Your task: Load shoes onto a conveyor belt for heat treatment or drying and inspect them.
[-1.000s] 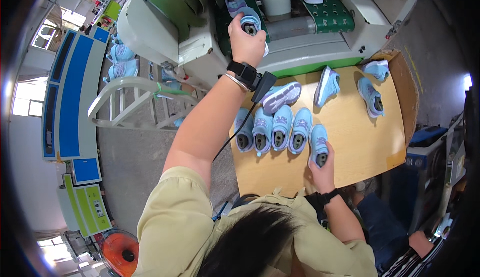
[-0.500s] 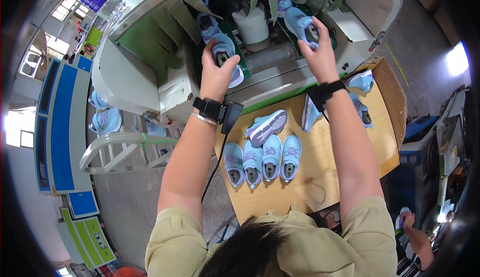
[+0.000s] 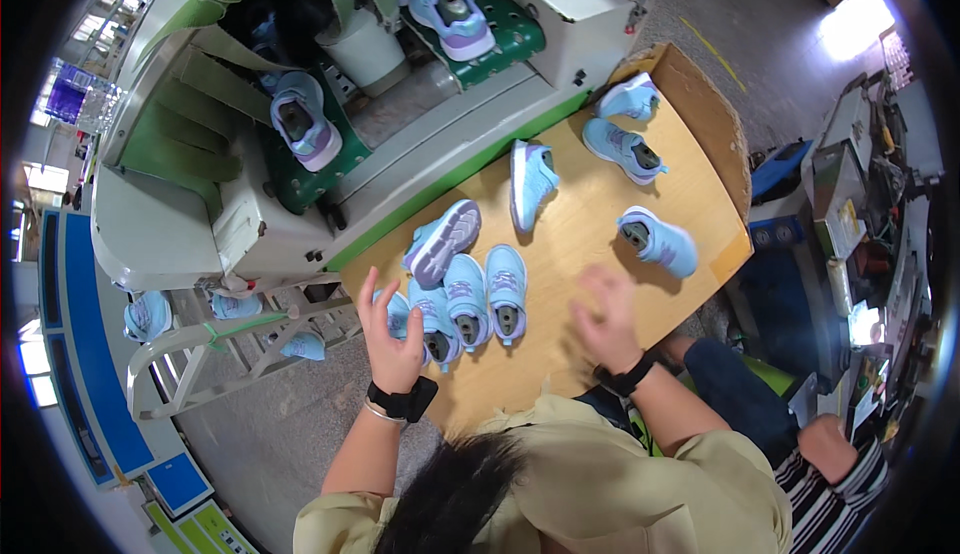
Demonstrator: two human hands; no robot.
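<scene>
Both my hands are back over the wooden table (image 3: 560, 344), holding nothing that I can see. My left hand (image 3: 395, 339), fingers apart, is over the near-left end of a row of light-blue children's sneakers (image 3: 465, 299). Another sneaker (image 3: 445, 244) lies tilted on that row, sole showing. My right hand (image 3: 605, 322) is blurred, its thumb apart from the fingers, just nearer than a slightly blurred sneaker (image 3: 662, 241). Inside the machine (image 3: 395, 184), one sneaker (image 3: 305, 122) rests on the left green perforated plate and one (image 3: 452, 19) on the right plate.
More sneakers stand toward the table's far side, including one (image 3: 533, 184) near the machine. A cardboard edge (image 3: 705, 104) borders the table's right. Sneakers (image 3: 148, 316) sit on a metal rack (image 3: 170, 364) at left. A co-worker's arm (image 3: 828, 447) shows at lower right.
Both hands have let go of the two sneakers in the machine and come back toward me over the table. The view has shifted, so the machine now appears farther left.
</scene>
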